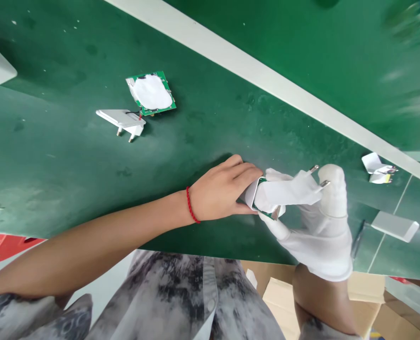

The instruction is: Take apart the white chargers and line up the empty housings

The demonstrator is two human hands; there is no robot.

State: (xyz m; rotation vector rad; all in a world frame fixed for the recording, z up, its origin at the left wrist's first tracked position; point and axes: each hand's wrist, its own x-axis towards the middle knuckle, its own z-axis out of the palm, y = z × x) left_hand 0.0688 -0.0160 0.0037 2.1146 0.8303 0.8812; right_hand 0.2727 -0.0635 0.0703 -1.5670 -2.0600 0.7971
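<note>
My bare left hand, with a red string at the wrist, pinches the left end of a white plug assembly. My right hand, in a white glove, grips the same piece from the right, by its two metal pins. A green circuit board edge shows under the white cover between both hands. The piece is held just above the green work surface.
At upper left lie another green circuit board with a white pad and a white plug part wired to it. More white plug parts and a white block lie at the right. A white stripe crosses the surface. Cardboard boxes sit below.
</note>
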